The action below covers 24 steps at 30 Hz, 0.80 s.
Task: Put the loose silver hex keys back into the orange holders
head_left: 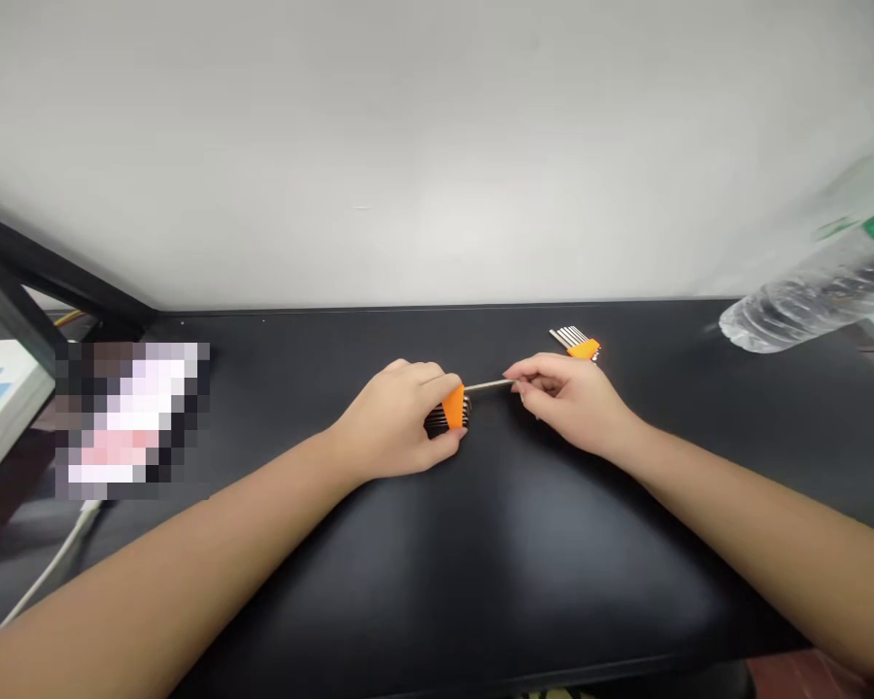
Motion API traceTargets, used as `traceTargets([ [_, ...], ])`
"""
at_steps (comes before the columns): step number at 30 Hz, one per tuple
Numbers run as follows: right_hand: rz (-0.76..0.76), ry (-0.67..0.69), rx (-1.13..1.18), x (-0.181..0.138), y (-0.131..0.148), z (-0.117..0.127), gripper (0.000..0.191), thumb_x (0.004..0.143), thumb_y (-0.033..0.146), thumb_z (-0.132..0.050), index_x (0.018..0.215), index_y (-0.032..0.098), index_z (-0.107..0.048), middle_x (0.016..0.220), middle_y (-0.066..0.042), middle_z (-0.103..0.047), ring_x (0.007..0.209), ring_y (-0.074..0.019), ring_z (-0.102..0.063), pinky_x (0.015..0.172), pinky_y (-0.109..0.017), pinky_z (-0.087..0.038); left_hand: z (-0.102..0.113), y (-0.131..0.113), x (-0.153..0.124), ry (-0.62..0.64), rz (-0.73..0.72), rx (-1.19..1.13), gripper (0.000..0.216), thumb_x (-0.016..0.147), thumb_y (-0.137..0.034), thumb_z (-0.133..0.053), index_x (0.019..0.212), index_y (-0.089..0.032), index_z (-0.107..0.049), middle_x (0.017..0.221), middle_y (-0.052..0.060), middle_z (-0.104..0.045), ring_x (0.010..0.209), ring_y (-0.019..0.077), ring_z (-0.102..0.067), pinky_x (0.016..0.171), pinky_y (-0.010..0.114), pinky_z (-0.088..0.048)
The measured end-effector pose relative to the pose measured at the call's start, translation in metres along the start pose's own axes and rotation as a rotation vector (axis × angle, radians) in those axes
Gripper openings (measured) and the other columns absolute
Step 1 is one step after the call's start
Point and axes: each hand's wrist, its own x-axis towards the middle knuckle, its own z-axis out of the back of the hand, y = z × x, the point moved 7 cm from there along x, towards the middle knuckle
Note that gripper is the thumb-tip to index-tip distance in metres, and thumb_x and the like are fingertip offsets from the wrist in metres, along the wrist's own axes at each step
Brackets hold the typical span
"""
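Observation:
An orange hex key holder [453,407] with several metal hex keys in it sits between the thumb and fingers of my left hand [400,417], just above or on the black table. From the holder's far side one long hex key [489,385] reaches to the right. Its right end is pinched between the thumb and fingers of my right hand [572,398]. Behind my right hand lies a second orange hex key set [583,348], its silver shafts pointing away to the left; part of it is hidden by the hand.
A clear plastic bottle [808,296] with a green label is at the far right by the wall. At left lie a pixelated lit device [131,413] with a white cable [48,582], a white power strip [7,388] and a black frame [15,282]. The black table [473,582] meets a white wall.

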Motion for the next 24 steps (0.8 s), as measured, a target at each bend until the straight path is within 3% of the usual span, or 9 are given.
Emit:
traceTargets([
  [5, 0.228, -0.059, -0.338, 0.006, 0.006, 0.010, 0.019, 0.092, 0.017, -0.058, 0.101, 0.020, -0.075, 0.095, -0.005, -0.070, 0.067, -0.0149, -0.060, 0.068, -0.034, -0.053, 0.000, 0.004, 0.002, 0.011, 0.031, 0.031, 0.028, 0.085, -0.044, -0.065, 0.103, -0.023, -0.063, 0.083, 0.000, -0.064, 0.080, 0.0200, -0.062, 0.083, 0.037, -0.043],
  [10, 0.344, -0.056, -0.457, -0.006, 0.025, 0.001, 0.027, 0.094, 0.018, -0.058, 0.119, 0.020, -0.068, 0.121, -0.012, -0.063, 0.078, -0.0179, -0.064, 0.069, -0.036, -0.054, 0.000, -0.008, 0.001, -0.040, -0.020, 0.010, 0.030, 0.085, -0.044, -0.066, 0.102, -0.020, -0.062, 0.081, 0.001, -0.063, 0.076, 0.0190, -0.061, 0.082, 0.037, -0.043],
  [13, 0.411, 0.095, -0.341, -0.019, 0.042, -0.016, 0.026, 0.093, 0.015, -0.056, 0.118, 0.022, -0.063, 0.116, -0.010, -0.065, 0.087, -0.0197, -0.066, 0.074, -0.034, -0.055, 0.000, -0.020, 0.000, -0.076, -0.087, -0.035, 0.026, 0.086, -0.043, -0.064, 0.097, -0.020, -0.062, 0.078, 0.000, -0.061, 0.073, 0.0180, -0.059, 0.079, 0.037, -0.044],
  [16, 0.343, 0.221, -0.195, -0.026, 0.047, -0.030, 0.016, 0.094, 0.016, -0.055, 0.107, 0.023, -0.060, 0.096, -0.004, -0.069, 0.079, -0.0173, -0.064, 0.070, -0.031, -0.052, 0.000, -0.028, -0.001, -0.099, -0.134, -0.073, 0.022, 0.086, -0.040, -0.062, 0.094, -0.020, -0.061, 0.076, 0.000, -0.061, 0.072, 0.0176, -0.058, 0.078, 0.037, -0.044],
  [19, 0.251, 0.249, -0.081, -0.025, 0.043, -0.035, 0.012, 0.095, 0.017, -0.055, 0.103, 0.024, -0.061, 0.087, -0.001, -0.068, 0.069, -0.0145, -0.060, 0.065, -0.029, -0.050, -0.001, -0.028, -0.002, -0.092, -0.148, -0.076, 0.020, 0.087, -0.038, -0.061, 0.095, -0.020, -0.060, 0.076, 0.001, -0.061, 0.071, 0.0176, -0.058, 0.077, 0.037, -0.044],
  [24, 0.116, 0.287, 0.248, -0.016, 0.028, -0.034, 0.015, 0.095, 0.020, -0.059, 0.107, 0.024, -0.068, 0.091, -0.001, -0.068, 0.073, -0.0131, -0.061, 0.066, -0.027, -0.051, 0.000, -0.025, -0.002, -0.075, -0.205, -0.103, 0.023, 0.088, -0.039, -0.063, 0.101, -0.021, -0.062, 0.078, 0.001, -0.064, 0.073, 0.0179, -0.060, 0.079, 0.037, -0.045],
])
